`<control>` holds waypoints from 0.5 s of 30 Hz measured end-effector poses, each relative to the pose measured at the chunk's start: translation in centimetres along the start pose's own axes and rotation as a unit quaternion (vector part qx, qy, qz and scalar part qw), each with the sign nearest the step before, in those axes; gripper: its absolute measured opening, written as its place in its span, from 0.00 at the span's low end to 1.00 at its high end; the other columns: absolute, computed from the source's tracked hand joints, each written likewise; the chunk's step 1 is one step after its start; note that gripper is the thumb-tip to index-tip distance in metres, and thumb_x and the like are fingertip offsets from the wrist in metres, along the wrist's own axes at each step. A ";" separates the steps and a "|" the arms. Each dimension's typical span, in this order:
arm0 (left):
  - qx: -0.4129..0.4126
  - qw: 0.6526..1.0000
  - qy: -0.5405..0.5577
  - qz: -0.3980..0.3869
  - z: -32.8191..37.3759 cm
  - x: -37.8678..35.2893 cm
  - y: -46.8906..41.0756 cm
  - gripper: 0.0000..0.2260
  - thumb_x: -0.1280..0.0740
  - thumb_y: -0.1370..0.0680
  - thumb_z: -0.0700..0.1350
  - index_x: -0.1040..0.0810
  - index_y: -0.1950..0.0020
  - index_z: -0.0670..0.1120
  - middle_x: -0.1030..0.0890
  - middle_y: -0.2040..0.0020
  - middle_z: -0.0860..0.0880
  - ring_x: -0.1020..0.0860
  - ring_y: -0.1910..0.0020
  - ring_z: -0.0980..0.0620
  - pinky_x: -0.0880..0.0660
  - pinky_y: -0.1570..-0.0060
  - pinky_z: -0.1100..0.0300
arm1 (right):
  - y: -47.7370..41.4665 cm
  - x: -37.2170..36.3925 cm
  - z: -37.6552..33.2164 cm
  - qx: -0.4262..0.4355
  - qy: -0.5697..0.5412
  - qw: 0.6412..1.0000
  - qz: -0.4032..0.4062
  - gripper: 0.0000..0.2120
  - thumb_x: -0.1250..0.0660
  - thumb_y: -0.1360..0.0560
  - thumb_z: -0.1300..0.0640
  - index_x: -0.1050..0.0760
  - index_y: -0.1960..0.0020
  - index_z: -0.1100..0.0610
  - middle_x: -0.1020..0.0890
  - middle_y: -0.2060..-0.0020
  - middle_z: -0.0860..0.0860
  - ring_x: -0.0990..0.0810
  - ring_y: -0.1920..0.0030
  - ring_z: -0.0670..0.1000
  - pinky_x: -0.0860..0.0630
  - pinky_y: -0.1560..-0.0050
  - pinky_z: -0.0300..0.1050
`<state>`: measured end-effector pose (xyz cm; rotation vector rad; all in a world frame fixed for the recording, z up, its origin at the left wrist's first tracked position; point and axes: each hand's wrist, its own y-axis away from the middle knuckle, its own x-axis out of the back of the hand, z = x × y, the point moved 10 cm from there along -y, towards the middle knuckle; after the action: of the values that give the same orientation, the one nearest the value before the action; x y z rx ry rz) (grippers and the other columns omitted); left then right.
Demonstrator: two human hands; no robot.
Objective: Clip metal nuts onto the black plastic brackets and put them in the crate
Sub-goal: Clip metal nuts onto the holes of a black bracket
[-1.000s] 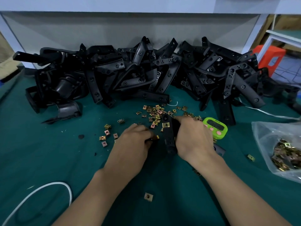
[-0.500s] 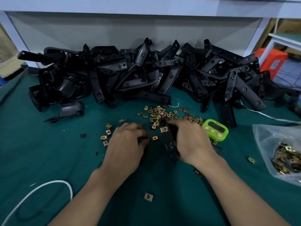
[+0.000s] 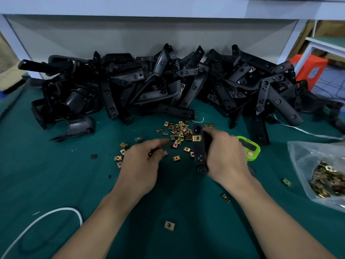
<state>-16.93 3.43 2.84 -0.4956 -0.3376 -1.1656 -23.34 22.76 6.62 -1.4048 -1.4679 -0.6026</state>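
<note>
My right hand (image 3: 226,157) grips a black plastic bracket (image 3: 199,152) upright over the green mat, with one brass nut (image 3: 197,138) clipped near its top end. To the left of the bracket my left hand (image 3: 143,163) hovers with index finger and thumb stretched toward the loose pile of brass nuts (image 3: 179,132); I see nothing between its fingers. More single nuts (image 3: 176,158) lie scattered around the hands. A big heap of black brackets (image 3: 168,86) fills the back of the table. No crate is in view.
A clear plastic bag of nuts (image 3: 324,176) lies at the right edge. A green timer (image 3: 250,150) sits behind my right hand. A white cable (image 3: 46,217) curves at the lower left. One stray nut (image 3: 169,225) lies near the front, an orange stool (image 3: 309,70) beyond the table.
My left hand has let the nut drop near the bracket and moved left and forward toward the pile. My right hand has tilted the bracket more upright.
</note>
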 end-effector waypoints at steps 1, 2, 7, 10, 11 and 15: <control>-0.005 1.000 -0.009 -0.002 0.0 -0.1 0.1 0.17 0.33 0.18 0.38 0.16 0.40 0.59 0.18 0.56 0.70 0.23 0.49 0.73 0.31 0.53 0.80 | 0.0 0.0 -0.1 0.003 0.000 1.000 -0.001 0.28 0.32 0.36 0.68 0.21 0.40 0.45 0.15 0.59 0.52 0.18 0.56 0.62 0.32 0.61 0.46; -0.011 1.000 -0.018 -0.002 0.1 -0.1 0.2 0.17 0.34 0.18 0.38 0.16 0.39 0.58 0.18 0.56 0.69 0.23 0.49 0.73 0.31 0.53 0.80 | 0.0 -0.1 -0.1 0.006 0.000 1.000 -0.003 0.29 0.32 0.36 0.68 0.21 0.40 0.44 0.15 0.59 0.52 0.18 0.56 0.62 0.32 0.60 0.46; -0.011 0.999 0.021 0.046 0.7 0.8 0.6 0.22 0.25 0.25 0.36 0.17 0.43 0.64 0.18 0.56 0.72 0.19 0.54 0.70 0.29 0.54 0.80 | 0.0 -0.1 -0.3 0.010 0.005 1.000 0.002 0.30 0.32 0.37 0.69 0.21 0.40 0.44 0.16 0.60 0.51 0.18 0.57 0.60 0.31 0.60 0.46; 0.026 0.994 0.089 0.058 0.1 1.3 0.6 0.23 0.22 0.27 0.40 0.19 0.47 0.70 0.15 0.58 0.67 0.17 0.59 0.68 0.25 0.55 0.76 | -0.1 0.0 -0.2 0.013 0.009 1.000 0.009 0.30 0.32 0.36 0.69 0.21 0.41 0.44 0.16 0.61 0.49 0.18 0.58 0.60 0.32 0.61 0.45; 0.035 0.992 0.108 0.060 -0.1 1.3 0.6 0.22 0.22 0.28 0.41 0.20 0.48 0.69 0.14 0.59 0.63 0.17 0.63 0.65 0.25 0.60 0.75 | -0.1 0.0 -0.2 0.016 0.012 1.000 0.011 0.29 0.32 0.36 0.69 0.21 0.40 0.44 0.16 0.61 0.49 0.18 0.58 0.59 0.32 0.61 0.45; 0.067 0.965 0.245 0.057 -0.7 0.9 0.7 0.19 0.23 0.27 0.36 0.17 0.44 0.58 0.13 0.61 0.49 0.15 0.64 0.53 0.20 0.61 0.66 | 0.1 0.2 -0.5 0.030 0.015 0.999 0.023 0.25 0.32 0.34 0.65 0.22 0.43 0.43 0.17 0.62 0.47 0.18 0.58 0.58 0.33 0.62 0.45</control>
<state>-16.00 2.58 2.54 -0.0946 0.0411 -1.1044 -23.10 22.45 6.95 -1.3731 -1.4156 -0.5445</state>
